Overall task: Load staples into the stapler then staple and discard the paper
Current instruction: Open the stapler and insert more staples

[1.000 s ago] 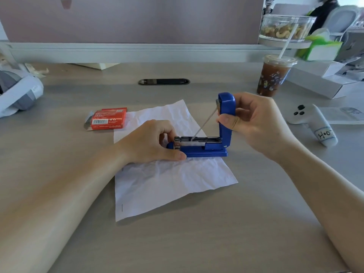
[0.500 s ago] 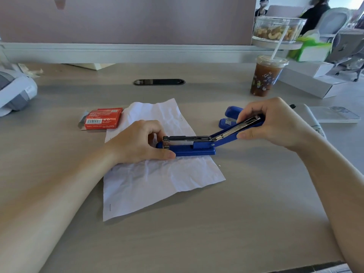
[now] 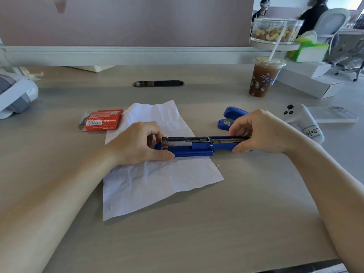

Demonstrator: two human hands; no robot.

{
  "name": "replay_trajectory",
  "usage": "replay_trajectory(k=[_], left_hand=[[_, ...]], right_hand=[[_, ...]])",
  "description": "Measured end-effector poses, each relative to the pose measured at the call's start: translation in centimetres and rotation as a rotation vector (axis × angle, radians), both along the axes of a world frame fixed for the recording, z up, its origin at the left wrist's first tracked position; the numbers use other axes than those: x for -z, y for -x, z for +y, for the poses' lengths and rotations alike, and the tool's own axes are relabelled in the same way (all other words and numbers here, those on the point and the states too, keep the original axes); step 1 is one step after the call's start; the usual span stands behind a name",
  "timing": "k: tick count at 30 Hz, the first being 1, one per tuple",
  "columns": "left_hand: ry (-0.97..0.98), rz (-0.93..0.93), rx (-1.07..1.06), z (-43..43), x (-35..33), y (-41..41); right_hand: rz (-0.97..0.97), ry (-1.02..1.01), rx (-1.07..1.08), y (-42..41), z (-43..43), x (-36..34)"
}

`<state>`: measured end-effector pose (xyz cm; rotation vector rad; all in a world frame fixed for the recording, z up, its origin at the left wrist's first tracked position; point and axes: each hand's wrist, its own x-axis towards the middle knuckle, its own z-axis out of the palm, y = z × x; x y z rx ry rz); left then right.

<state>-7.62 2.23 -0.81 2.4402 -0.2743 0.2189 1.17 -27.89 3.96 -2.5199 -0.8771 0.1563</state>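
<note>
A blue stapler (image 3: 194,147) lies opened out flat on a creased white sheet of paper (image 3: 157,180) in the middle of the desk. Its metal staple channel faces up. My left hand (image 3: 137,144) grips the front end of the stapler's base. My right hand (image 3: 262,133) holds the swung-back top arm, pressed down level to the right. A red box of staples (image 3: 103,120) sits to the left of the paper's far edge.
A second, small blue stapler (image 3: 230,117) lies just behind my right hand. An iced drink with a straw (image 3: 262,79), a white controller (image 3: 301,121), a phone (image 3: 332,115) and white boxes (image 3: 313,83) crowd the right. A headset (image 3: 13,95) lies far left.
My right hand swung the stapler's top arm from upright back and down until it lies flat to the right. My left hand kept its hold on the base.
</note>
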Motion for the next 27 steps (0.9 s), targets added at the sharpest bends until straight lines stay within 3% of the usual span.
replay_trajectory(k=[7, 12, 18, 22, 27], left_hand=[[-0.037, 0.001, -0.014, -0.2, -0.6, 0.6], [0.031, -0.033, -0.132, 1.0, -2.0, 1.8], [0.294, -0.236, -0.564, 5.8, -2.4, 1.4], [0.262, -0.243, -0.817, 9.4, -2.1, 1.3], [0.183, -0.175, -0.928, 11.4, -1.3, 1.1]], right_hand=[[0.003, -0.218, -0.042, 0.4, 1.0, 0.3], [-0.095, -0.227, -0.081, 0.7, 4.3, -0.4], [-0.168, -0.219, -0.151, 1.3, 10.7, -2.5], [-0.161, -0.143, -0.254, 1.7, 16.7, -3.5], [-0.188, -0.056, -0.309, 1.1, 23.9, -1.7]])
